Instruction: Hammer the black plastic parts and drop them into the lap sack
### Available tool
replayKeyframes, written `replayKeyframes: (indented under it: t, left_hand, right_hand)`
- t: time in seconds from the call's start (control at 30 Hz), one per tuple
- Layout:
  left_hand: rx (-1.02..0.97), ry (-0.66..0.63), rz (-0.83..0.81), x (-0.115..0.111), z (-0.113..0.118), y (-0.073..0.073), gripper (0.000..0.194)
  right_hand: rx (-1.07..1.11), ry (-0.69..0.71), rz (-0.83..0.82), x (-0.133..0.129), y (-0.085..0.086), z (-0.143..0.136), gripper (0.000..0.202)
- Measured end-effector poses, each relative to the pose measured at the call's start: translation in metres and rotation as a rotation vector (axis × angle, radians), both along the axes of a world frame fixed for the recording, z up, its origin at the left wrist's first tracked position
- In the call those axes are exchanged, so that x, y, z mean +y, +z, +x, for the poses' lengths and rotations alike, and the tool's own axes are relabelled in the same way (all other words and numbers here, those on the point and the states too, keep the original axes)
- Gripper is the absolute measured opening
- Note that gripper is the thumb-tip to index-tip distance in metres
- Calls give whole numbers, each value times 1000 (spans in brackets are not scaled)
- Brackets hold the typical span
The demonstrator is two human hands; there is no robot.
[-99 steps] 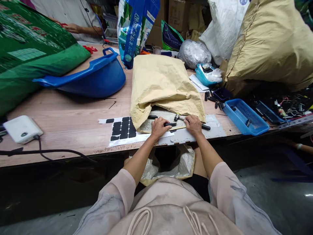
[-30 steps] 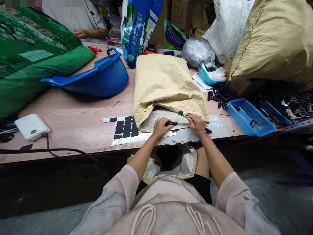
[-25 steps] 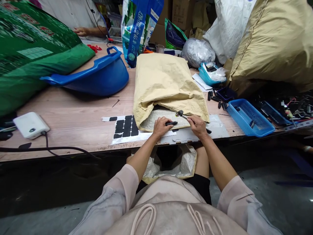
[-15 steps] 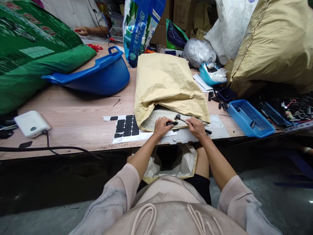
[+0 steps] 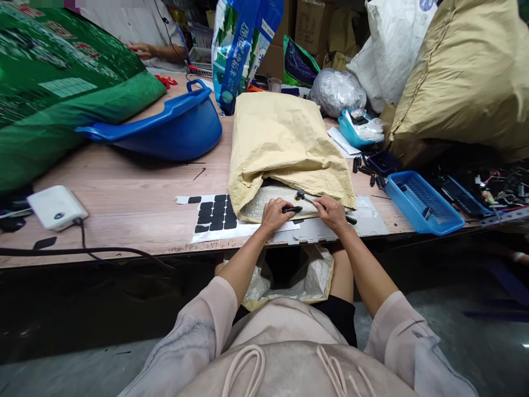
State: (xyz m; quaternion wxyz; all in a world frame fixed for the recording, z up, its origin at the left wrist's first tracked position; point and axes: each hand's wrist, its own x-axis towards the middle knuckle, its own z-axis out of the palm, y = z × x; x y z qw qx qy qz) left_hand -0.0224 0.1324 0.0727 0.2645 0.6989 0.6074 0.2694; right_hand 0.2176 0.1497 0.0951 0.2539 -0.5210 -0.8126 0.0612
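My left hand (image 5: pixel 276 215) is closed on a small black elongated part (image 5: pixel 292 209), held over the mouth of a cream woven sack (image 5: pixel 285 132). In my right hand (image 5: pixel 330 213) is a small hammer-like tool (image 5: pixel 306 197) with a dark rounded head, a metal shaft and a black handle end. The tool's head is just above the black part, apart from it. Under my hands lies a grey board (image 5: pixel 359 220) at the table's front edge. Beside my left hand is a white sheet with black rounded-square pads (image 5: pixel 217 212).
A blue basin (image 5: pixel 165 129) and a green sack (image 5: pixel 82 94) stand left. A white box (image 5: pixel 57 207) with a cable is front left. To the right are a blue basket (image 5: pixel 421 204), small black parts (image 5: pixel 363 168) and a full cream sack (image 5: pixel 463 77). A co-worker's hand (image 5: pixel 142 51) shows behind.
The view has shifted slightly. Both hands keep nearly the same place and hold; the tool's head has tilted a little, now a bit higher against the sack.
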Motion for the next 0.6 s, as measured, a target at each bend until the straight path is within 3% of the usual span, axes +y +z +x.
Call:
replayKeyframes:
  t: [0.33, 0.6]
  left_hand:
    - [27, -43, -8, -1, -3, 0, 20]
    - [30, -43, 9, 1, -5, -3, 20]
  right_hand:
    - [-132, -85, 61, 9, -29, 16, 16]
    - [-124, -99, 60, 7, -30, 13, 16]
